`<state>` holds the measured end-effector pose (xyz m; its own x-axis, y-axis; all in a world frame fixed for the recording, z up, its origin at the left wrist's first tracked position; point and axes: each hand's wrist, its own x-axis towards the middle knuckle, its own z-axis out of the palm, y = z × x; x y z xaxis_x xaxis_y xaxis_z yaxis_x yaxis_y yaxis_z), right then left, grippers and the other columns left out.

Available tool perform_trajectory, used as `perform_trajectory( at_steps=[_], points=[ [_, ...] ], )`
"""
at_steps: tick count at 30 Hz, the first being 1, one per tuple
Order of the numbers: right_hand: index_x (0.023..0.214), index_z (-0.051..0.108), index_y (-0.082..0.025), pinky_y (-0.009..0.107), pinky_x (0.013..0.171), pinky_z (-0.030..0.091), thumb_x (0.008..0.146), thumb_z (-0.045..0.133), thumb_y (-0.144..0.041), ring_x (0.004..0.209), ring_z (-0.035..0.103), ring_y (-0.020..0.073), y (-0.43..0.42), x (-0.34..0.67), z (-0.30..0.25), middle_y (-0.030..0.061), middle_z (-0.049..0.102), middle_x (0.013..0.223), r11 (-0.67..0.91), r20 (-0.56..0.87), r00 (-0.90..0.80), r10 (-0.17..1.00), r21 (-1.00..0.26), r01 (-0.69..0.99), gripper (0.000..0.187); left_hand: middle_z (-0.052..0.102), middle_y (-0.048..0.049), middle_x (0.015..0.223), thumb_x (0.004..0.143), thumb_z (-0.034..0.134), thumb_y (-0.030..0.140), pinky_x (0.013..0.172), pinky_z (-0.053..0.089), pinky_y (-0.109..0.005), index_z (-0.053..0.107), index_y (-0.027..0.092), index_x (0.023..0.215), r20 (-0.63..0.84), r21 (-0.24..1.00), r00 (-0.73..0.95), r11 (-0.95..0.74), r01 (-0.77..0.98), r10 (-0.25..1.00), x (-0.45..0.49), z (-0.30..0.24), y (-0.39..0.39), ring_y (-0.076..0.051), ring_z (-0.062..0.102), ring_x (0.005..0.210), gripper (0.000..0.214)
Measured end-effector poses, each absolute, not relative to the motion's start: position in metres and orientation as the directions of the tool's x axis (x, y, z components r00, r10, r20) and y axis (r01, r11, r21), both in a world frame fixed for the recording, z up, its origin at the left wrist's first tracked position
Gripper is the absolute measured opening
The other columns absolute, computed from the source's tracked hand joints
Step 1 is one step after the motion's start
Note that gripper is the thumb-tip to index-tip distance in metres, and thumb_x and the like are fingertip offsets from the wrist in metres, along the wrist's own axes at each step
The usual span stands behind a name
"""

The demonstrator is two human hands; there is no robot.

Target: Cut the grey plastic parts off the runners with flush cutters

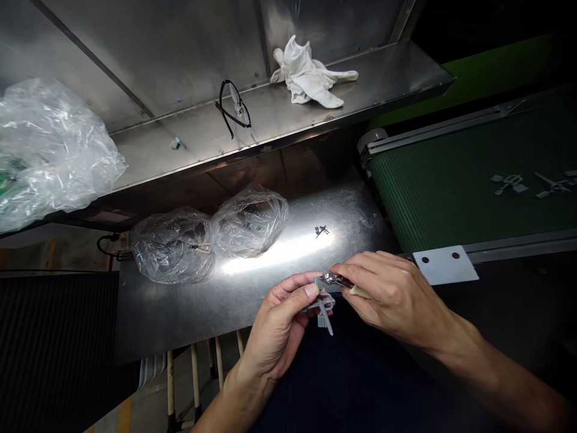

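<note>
Between the thumb and fingers of my left hand point(288, 313) is a grey plastic molded part point(323, 310), with a long thin stem pointing down and small ribbed blocks on it. My right hand point(383, 294) is closed around a pair of nippers point(336, 279) with a pale handle. The metal jaws of the nippers meet the upper end of the grey part, near my left fingertips. Whether the jaws are fully closed I cannot tell. Both hands are held over the near edge of the steel table point(252, 294).
Two clear plastic bags point(174, 246) stand on the table, near some small dark pieces point(321, 231). A steel shelf point(193, 141) carries glasses point(234, 108), white gloves point(311, 75) and a big plastic bag point(58, 150). Grey parts point(509, 183) lie on the green conveyor belt point(442, 204) at right.
</note>
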<state>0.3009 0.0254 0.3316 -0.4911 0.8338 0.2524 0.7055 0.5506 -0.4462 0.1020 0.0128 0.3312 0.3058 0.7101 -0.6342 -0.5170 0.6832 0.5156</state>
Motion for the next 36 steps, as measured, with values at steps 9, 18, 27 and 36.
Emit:
perform_trajectory(
  at_steps=[9,18,27,36],
  points=[
    [0.101,0.07,-0.014,0.036,0.073,0.049,0.086,0.059,-0.009,0.077,0.065,0.0214,0.0244,0.302,0.33,0.0064,0.071,0.088,0.541,0.242,-0.487,0.839,-0.466,0.7,0.019,0.077,-0.0055,0.085,0.078,0.08,0.02,0.076,0.052,-0.024,0.079,0.015,0.096,-0.635,0.518,0.296,0.677,-0.522,0.714,0.102,0.3304,0.013,-0.013,0.067,0.077,0.019],
    [0.103,0.069,-0.013,0.036,0.073,0.048,0.084,0.06,-0.008,0.079,0.064,0.021,0.0255,0.3023,0.3312,0.0063,0.07,0.088,0.533,0.229,-0.488,0.842,-0.492,0.689,0.021,0.077,-0.0053,0.086,0.079,0.079,0.02,0.076,0.052,-0.023,0.079,0.014,0.098,-0.635,0.516,0.302,0.681,-0.519,0.711,0.1013,0.3296,0.0115,-0.012,0.067,0.079,0.02],
    [0.104,0.069,-0.013,0.037,0.072,0.049,0.085,0.06,-0.008,0.078,0.065,0.0213,0.0245,0.3026,0.3305,0.0066,0.07,0.089,0.542,0.24,-0.492,0.837,-0.485,0.686,0.021,0.077,-0.0048,0.086,0.079,0.079,0.02,0.076,0.052,-0.023,0.079,0.014,0.097,-0.626,0.516,0.309,0.678,-0.524,0.716,0.1011,0.329,0.0104,-0.011,0.067,0.078,0.019],
    [0.104,0.069,-0.012,0.037,0.072,0.053,0.087,0.059,-0.01,0.077,0.067,0.0215,0.0236,0.3033,0.3298,0.0072,0.071,0.088,0.54,0.229,-0.496,0.837,-0.494,0.682,0.021,0.076,-0.0046,0.085,0.079,0.079,0.02,0.076,0.052,-0.023,0.079,0.014,0.097,-0.631,0.521,0.308,0.683,-0.512,0.712,0.1014,0.3284,0.0108,-0.012,0.067,0.078,0.019]
  ],
)
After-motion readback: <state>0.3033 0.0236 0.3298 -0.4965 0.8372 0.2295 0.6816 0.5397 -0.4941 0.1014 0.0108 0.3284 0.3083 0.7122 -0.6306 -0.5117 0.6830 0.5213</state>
